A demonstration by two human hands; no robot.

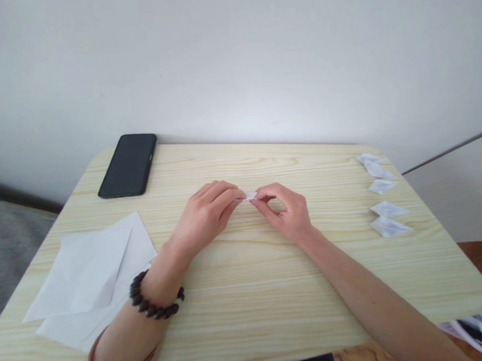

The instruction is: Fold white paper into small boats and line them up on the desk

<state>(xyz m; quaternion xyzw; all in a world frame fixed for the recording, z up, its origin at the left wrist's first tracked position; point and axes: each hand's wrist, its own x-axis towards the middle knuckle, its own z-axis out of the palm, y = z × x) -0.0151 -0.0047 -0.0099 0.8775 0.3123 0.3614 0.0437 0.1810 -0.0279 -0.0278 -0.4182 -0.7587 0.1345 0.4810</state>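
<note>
A small folded piece of white paper (250, 195) is held between my two hands, above the middle of the table. My left hand (211, 212) pinches its left end, the fingers lying together over it; a dark bead bracelet is on that wrist. At the right end, my right hand (286, 210) grips the paper between thumb and index finger. Most of the paper is hidden behind my fingers, so its full shape cannot be seen.
White paper sheets (87, 271) lie overlapping at the left. A dark tablet or phone (129, 165) rests at the back left. Several folded white paper pieces (389, 226) line the right side of the wood-patterned table (272, 298). A pale wall (250, 65) stands behind.
</note>
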